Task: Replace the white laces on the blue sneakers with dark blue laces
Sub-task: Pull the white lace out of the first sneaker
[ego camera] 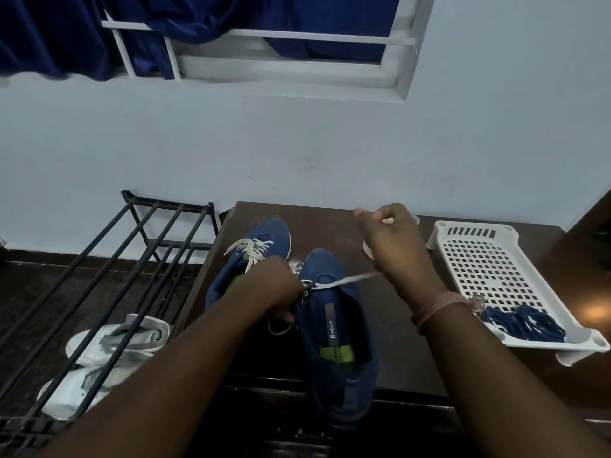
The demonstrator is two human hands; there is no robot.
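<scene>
A: Nearest us, the near blue sneaker [334, 342] on the worktop [406, 352]. How far along?

B: Early. It's mostly unlaced; the right hand [391, 239] grasps its white lace [344, 280], drawn taut, and the left hand [277, 289] grips its collar. The far blue sneaker [254, 252], beyond it, is fully laced.

A: The dark blue laces [525, 322]?

B: Unused in the white tray [476, 256], right of that sneaker. Left fingers are hidden.

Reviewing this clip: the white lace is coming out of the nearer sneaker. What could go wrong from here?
The right hand pulls the white lace taut sideways while the left hand grips the near blue sneaker at its eyelets; a snag could jerk the shoe off the table edge, where its heel seems to overhang. The far sneaker is still laced white.
</scene>
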